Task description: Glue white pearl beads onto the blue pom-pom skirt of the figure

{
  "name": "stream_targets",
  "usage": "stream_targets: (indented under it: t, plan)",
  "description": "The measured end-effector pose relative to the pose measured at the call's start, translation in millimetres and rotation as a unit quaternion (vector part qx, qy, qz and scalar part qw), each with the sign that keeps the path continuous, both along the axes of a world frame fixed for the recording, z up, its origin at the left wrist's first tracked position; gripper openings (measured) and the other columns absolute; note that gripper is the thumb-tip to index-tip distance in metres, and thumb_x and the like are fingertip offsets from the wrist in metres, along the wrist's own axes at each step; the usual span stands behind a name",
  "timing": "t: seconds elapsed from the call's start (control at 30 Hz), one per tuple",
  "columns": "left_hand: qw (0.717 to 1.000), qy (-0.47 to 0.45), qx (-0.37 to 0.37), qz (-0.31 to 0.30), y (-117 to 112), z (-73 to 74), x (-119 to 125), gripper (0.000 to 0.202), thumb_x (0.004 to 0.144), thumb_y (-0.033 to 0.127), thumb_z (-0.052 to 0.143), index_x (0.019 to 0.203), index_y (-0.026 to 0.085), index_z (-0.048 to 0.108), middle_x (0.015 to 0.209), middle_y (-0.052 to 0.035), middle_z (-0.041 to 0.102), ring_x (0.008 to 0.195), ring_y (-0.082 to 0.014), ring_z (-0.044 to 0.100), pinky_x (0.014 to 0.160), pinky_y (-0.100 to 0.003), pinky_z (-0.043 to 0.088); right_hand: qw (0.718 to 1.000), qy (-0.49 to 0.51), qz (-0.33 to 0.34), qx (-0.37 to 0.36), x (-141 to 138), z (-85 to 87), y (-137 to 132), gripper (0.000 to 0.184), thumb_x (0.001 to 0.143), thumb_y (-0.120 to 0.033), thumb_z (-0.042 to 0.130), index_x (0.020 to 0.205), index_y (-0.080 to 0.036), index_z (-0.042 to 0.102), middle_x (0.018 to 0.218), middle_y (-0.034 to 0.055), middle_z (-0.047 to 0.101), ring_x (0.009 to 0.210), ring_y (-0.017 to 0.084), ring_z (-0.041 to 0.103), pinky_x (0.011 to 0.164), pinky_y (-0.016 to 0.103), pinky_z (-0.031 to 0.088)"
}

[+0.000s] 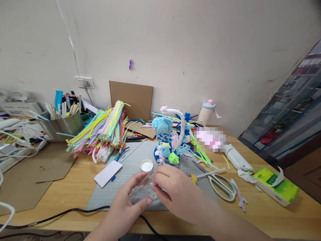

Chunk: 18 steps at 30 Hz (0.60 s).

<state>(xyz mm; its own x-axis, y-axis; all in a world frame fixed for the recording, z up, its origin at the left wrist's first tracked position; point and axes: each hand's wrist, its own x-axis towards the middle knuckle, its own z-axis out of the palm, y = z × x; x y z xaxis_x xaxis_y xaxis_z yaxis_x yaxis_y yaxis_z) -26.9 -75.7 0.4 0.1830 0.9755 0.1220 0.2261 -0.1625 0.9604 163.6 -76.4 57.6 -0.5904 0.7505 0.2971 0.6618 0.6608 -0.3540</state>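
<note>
My left hand grips a small clear plastic bag that holds small white beads, over the grey cutting mat. My right hand has its fingers curled and pinched at the bag's opening; what they pinch is too small to name. A small round white lid lies just beyond the hands. Behind it stands a blue and white pipe-cleaner jellyfish model on a blue base.
A big heap of coloured pipe cleaners lies at the left, with a metal pen holder behind. Scissors and a green tissue pack lie at the right. A white card, a black cable and cardboard are also on the wooden table.
</note>
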Motion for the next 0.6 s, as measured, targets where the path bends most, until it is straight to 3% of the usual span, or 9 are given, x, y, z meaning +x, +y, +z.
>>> stream_targets:
  t: [0.07,0.2,0.3,0.37,0.5,0.6]
  plan:
    - [0.999,-0.033,0.015,0.001,2,5.1,2,0.048,0.072,0.037,0.072,0.118,0.023,0.067,0.125,-0.009,0.067,0.116,-0.0281,0.06,0.099,-0.036,0.046,0.999,0.003,0.009,-0.042,-1,-1.0,2,0.015,0.089,-0.012,0.046,0.082,-0.017,0.057,0.091,0.0084,0.063,0.085,0.021,0.055,0.075,0.034,0.042]
    - [0.999,-0.014,0.018,0.023,12,19.2,9,0.027,0.082,0.04,0.059,0.088,0.02,0.077,0.099,-0.0088,0.076,0.099,-0.0263,0.067,0.092,-0.036,0.049,0.992,0.013,0.01,-0.128,0,0.3,4,0.016,0.087,-0.015,0.047,0.081,-0.016,0.061,0.086,0.0096,0.068,0.081,0.024,0.061,0.074,0.038,0.044]
    - [0.999,-0.02,0.002,0.047,18,24.9,13,0.028,0.082,0.04,0.058,0.081,0.02,0.077,0.086,-0.0071,0.077,0.09,-0.0254,0.069,0.084,-0.034,0.052,0.975,0.036,0.012,-0.217,4,-0.5,8,0.028,0.089,-0.015,0.037,0.083,-0.016,0.065,0.083,0.0076,0.072,0.078,0.021,0.068,0.068,0.031,0.051]
    - [0.999,-0.022,0.005,0.046,19,26.3,15,0.028,0.082,0.039,0.058,0.08,0.019,0.077,0.083,-0.0061,0.077,0.086,-0.0243,0.069,0.079,-0.032,0.052,0.958,0.046,0.022,-0.282,5,-4.5,15,0.041,0.087,-0.007,0.026,0.095,-0.013,0.066,0.092,0.01,0.075,0.078,0.017,0.073,0.061,0.024,0.054]
    - [0.997,0.038,0.059,-0.023,21,30.6,20,0.029,0.085,0.037,0.055,0.079,0.02,0.077,0.084,-0.0052,0.077,0.083,-0.022,0.068,0.075,-0.029,0.05,0.938,0.022,0.071,-0.338,-1,-15.1,28,0.05,0.074,0.004,0.032,0.105,-0.011,0.068,0.105,0.0134,0.075,0.077,0.016,0.075,0.049,0.018,0.052]
    - [0.989,0.093,0.077,-0.088,24,39.4,27,0.031,0.088,0.037,0.052,0.082,0.021,0.077,0.083,-0.0046,0.076,0.081,-0.0212,0.067,0.073,-0.028,0.048,0.939,-0.018,0.135,-0.314,-9,-16.6,31,0.05,0.061,0.008,0.048,0.093,-0.019,0.076,0.091,0.007,0.079,0.076,0.021,0.072,0.06,0.024,0.054]
